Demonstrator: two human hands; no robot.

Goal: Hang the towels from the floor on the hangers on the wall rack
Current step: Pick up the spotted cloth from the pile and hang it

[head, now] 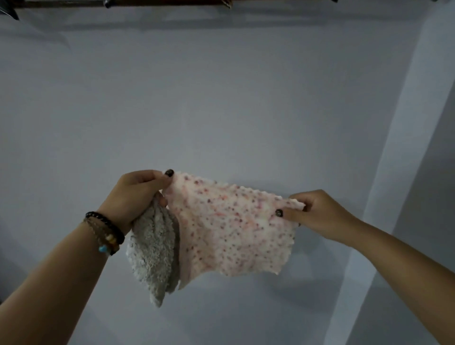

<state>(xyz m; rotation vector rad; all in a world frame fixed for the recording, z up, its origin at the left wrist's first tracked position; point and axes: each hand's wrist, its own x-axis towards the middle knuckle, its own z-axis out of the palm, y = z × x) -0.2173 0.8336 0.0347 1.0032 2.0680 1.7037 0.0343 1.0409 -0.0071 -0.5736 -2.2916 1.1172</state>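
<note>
A person holds a pink speckled towel (229, 231) stretched out in front of a pale grey wall (221, 98), both bare forearms raised from the lower corners of the view. The left hand (138, 194) pinches the towel's upper left corner between thumb and forefinger, while its lower fingers curl round the top of a grey towel (152, 256), which hangs bunched below the palm and just beside the pink one. The right hand (317, 211) pinches the upper right corner, thumb on the near face, so the cloth's top edge runs taut between the hands and slopes down to the right. Beaded bracelets (105, 234) circle the left wrist. Along the top edge of the view runs a dark wooden wall rack (160, 3), well above the towels. At right a lighter vertical band (394, 172) marks a step in the wall.
</note>
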